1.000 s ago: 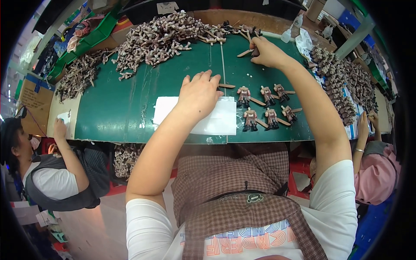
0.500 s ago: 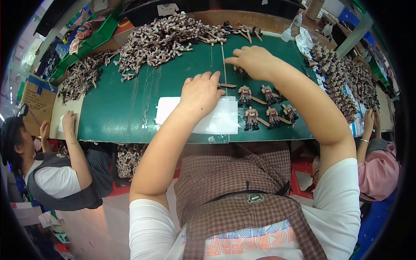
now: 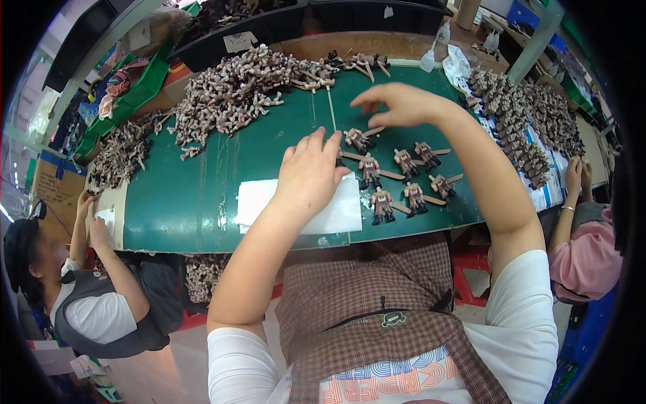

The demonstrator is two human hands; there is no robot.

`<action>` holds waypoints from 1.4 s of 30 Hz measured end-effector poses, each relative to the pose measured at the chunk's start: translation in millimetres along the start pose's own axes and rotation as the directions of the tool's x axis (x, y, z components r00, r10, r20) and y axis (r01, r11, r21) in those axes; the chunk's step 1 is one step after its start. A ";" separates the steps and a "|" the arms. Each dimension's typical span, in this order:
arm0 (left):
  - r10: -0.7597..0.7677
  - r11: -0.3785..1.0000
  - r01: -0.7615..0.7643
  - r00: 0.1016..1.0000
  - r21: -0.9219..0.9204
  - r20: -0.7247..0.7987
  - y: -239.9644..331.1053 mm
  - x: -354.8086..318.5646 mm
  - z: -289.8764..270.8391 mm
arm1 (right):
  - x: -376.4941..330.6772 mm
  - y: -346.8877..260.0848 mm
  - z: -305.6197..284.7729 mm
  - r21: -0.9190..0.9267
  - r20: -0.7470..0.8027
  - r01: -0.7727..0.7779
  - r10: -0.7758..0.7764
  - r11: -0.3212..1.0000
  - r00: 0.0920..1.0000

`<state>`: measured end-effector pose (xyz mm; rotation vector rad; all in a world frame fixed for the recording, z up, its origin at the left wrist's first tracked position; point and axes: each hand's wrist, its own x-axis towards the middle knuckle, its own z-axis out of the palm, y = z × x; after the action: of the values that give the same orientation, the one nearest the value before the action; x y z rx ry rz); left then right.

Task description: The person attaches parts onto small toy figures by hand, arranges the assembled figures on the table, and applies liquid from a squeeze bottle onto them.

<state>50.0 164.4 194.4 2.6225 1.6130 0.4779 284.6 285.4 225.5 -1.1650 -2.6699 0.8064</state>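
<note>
My left hand (image 3: 308, 172) lies palm down with fingers stretched out, over the upper part of a folded white paper sheet (image 3: 340, 214). A toy figure partly shows beside its fingertips; the rest is hidden. My right hand (image 3: 398, 106) hovers with fingers apart and nothing visible in them. Just below it lies a small toy figure (image 3: 356, 139) with a thin tan piece sticking out sideways. More such figures, brown-clothed with dark boots, lie in loose rows to the right of the paper, including a front one (image 3: 382, 205).
A large heap of pale figure parts (image 3: 232, 91) covers the green table's far left. Black bins (image 3: 235, 44) stand behind it. Dense rows of figures (image 3: 518, 135) are at right. One co-worker (image 3: 101, 289) sits at left, another (image 3: 585, 256) at right.
My right hand has risen off the toy figure it was over, leaving that figure lying on the table. The whole view has shifted slightly. My left hand stays over the paper.
</note>
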 end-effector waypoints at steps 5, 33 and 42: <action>0.240 0.893 -0.230 0.971 -0.388 -0.022 44.8 -31.7 -34.7 | 28.8 85.6 -0.2 -0.339 -0.624 -0.371 0.089 0.864 0.777; 0.458 0.733 -0.183 0.845 -0.655 0.277 63.7 -104.1 -59.1 | -34.0 49.7 -7.9 -0.116 -0.147 -0.104 0.086 0.988 0.985; 0.392 0.763 -0.070 0.841 -0.642 0.373 55.0 -121.2 -51.6 | -45.0 16.5 4.6 -0.144 0.016 0.036 -0.034 0.989 0.999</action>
<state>33.2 25.8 223.8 2.1894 0.7839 0.2395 325.2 260.7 217.5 -1.1433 -2.7920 0.6263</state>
